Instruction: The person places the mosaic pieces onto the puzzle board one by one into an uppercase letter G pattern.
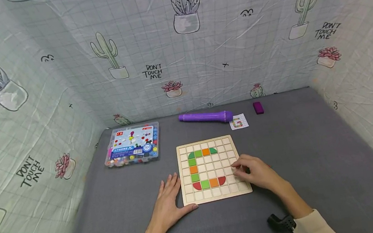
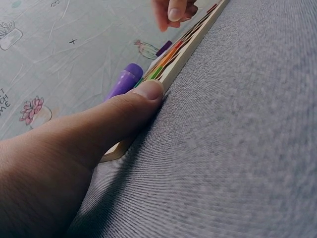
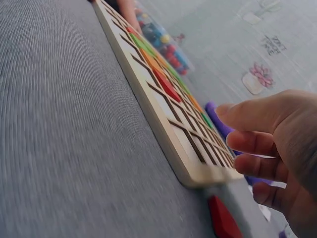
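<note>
The left hand (image 1: 168,204) lies flat with straight fingers on the soft grey table (image 1: 321,161), thumb against the square wooden grid board (image 1: 211,170) of coloured tiles, the right hand (image 1: 256,172) curls loosely over its right edge, holding nothing, and only the right wrist view shows a red piece (image 3: 224,218) beside the board.

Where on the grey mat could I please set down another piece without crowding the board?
Bare mat lies right of the wooden board, beyond the right hand. The back edge, with bead box, purple pen and card, is crowded.
</note>
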A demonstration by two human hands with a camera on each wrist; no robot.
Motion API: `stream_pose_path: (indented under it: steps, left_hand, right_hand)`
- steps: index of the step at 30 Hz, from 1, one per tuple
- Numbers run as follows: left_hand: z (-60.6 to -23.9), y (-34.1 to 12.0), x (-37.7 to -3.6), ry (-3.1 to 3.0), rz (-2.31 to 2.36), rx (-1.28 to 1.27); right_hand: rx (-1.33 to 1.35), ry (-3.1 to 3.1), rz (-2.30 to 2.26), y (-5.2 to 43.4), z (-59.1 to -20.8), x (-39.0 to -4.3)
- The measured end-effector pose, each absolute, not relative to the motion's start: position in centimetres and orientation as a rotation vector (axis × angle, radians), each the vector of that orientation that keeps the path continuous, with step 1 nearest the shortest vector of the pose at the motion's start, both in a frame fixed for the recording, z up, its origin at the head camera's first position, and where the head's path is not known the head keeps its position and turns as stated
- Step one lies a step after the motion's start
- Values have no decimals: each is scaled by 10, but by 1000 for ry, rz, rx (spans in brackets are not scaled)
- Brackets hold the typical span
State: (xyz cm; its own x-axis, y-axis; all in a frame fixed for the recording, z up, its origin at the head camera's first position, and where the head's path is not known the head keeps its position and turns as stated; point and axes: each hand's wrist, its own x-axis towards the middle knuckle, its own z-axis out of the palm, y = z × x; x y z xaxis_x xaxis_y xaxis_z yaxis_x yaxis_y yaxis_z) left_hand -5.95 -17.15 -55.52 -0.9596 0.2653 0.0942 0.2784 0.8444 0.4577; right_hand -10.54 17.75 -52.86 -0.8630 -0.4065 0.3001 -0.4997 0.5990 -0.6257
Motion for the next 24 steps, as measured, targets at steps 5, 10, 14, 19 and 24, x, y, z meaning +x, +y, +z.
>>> stream_pose_path:
  steps: [5, 10, 14, 19, 24]
  left_hand:
    - [-554, -172, -59, -2999, -761, -441]
    - [-553, -172, -59, -3016, -773, -436]
    - [-554, -172, -59, -3007, -766, -443]
    - [-554, -172, -59, -3005, -763, -442]
    - [-555, -171, -58, -3006, -762, -437]
  right_hand:
    - [701, -2749, 1072, 191, -526, -100]
    - [648, -2770, 1036, 207, -526, -96]
    - [588, -2786, 1029, 218, -528, -92]
    - [585, -2753, 1006, 230, -533, -87]
    - [581, -2724, 998, 242, -538, -81]
